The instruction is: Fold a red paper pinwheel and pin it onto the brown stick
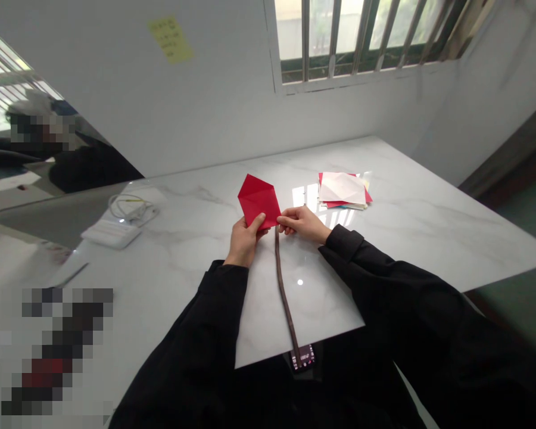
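Head view: a bright red paper envelope (259, 202) with a pointed flap raised at its far end is held up, tilted, above a glossy white table (196, 232) with grey marble veining. The left hand (245, 239) grips the envelope firmly at its lower left part, thumb pressed flat on the front and the fingers tucked behind. The right hand (305, 223) has a narrow hold, thumb and forefinger pinching the envelope's lower right corner, the other fingers curled in. Both wrists come out of loose black sleeves (192, 333).

A long, thin dark brown strip (282, 286) runs from just below the envelope toward the wearer's body; whether it is a cord or a rod, I cannot tell. Its near end overlaps a dark phone with a lit screen (311, 356), at the table's near edge.

Beyond the right hand lies a loose stack of white, red and other coloured papers (342, 189), a creased pale sheet on top. Well to the left of the hands sit a flat white box-shaped object (111, 234) and a looped white cable (115, 207). A yellow handwritten note (171, 39) sticks to the white wall (205, 113), left of a barred window (361, 36).
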{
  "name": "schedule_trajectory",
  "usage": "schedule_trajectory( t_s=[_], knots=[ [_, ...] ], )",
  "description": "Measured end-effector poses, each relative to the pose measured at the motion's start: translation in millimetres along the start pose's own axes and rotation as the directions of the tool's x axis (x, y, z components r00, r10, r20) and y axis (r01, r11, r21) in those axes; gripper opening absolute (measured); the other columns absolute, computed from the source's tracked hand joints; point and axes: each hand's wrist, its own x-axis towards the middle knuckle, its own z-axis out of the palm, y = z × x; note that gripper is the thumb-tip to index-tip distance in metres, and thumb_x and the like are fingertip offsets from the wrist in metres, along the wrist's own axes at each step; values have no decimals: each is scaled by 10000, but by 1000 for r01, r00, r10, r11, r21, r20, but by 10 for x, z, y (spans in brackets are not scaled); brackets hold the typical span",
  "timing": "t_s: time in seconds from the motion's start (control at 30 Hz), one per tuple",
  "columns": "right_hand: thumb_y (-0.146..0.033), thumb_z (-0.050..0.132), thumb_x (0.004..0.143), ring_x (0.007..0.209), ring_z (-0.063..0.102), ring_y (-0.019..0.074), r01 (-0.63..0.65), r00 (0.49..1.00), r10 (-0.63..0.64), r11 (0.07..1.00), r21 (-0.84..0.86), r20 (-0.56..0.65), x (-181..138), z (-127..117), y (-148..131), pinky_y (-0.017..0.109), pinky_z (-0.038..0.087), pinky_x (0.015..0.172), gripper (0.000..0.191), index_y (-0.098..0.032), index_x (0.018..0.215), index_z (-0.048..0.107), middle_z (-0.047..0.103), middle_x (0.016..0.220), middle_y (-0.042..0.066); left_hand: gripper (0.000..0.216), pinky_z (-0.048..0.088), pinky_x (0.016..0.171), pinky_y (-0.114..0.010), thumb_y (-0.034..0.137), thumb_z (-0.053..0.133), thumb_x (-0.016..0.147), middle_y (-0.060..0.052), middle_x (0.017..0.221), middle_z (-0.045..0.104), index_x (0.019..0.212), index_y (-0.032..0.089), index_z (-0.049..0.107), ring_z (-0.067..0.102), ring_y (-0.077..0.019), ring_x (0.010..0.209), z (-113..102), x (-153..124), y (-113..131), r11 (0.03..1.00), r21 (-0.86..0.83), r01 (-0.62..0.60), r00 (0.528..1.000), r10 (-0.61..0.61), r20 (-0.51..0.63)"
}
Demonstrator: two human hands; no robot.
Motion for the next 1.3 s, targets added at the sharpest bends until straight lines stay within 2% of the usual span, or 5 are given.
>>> schedule_trajectory(
  t_s=[0.57, 0.77, 1.03, 1.2, 1.3],
  knots=[
    [-642, 815, 758, 565, 525, 110, 66, 998, -66, 997, -28, -10, -26, 41, -39, 254, 430, 550, 531, -141, 887, 697, 627, 665, -9, 473, 565, 688, -255, 451, 884, 730, -97, 1007, 777, 1056, 143, 733, 703, -170, 802, -60, 20, 23, 1000, 4, -1, 993, 1, 120],
    [-632, 787, 802, 562, 510, 110, 72, 996, -73, 997, -24, -58, -20, 23, -33, 253, 423, 562, 496, -152, 847, 669, 576, 625, -25, 569, 562, 640, -242, 451, 810, 832, -80, 1135, 764, 1330, 238, 637, 694, -136, 729, -107, 52, 103, 999, -39, -9, 997, 12, 71],
    [-543, 806, 811, 723, 637, 156, 93, 985, -93, 996, -11, -144, 22, 27, 37, 245, 517, 586, 491, -158, 1094, 690, 736, 900, 52, 478, 547, 666, -240, 337, 846, 718, -62, 961, 761, 1128, 178, 659, 700, -155, 779, -134, 52, 53, 999, 50, 9, 998, -12, 57],
    [-388, 906, 729, 778, 727, 164, 111, 983, -116, 993, -47, -141, -49, 22, -7, 302, 629, 685, 1038, -292, 1605, 357, 720, 1223, 90, 603, 552, 686, -258, 297, 850, 687, -39, 910, 763, 1228, 210, 598, 722, -173, 783, -172, 68, 53, 998, 59, -33, 999, 35, -24],
    [-328, 876, 754, 801, 743, 160, 179, 975, -197, 970, -167, -102, -75, -6, -30, 316, 634, 763, 803, -270, 1484, 546, 719, 1234, 85, 664, 549, 686, -261, 269, 860, 675, -28, 900, 764, 1258, 240, 544, 720, -172, 764, -183, 84, 52, 999, 30, -31, 998, 33, -56]
  ],
)
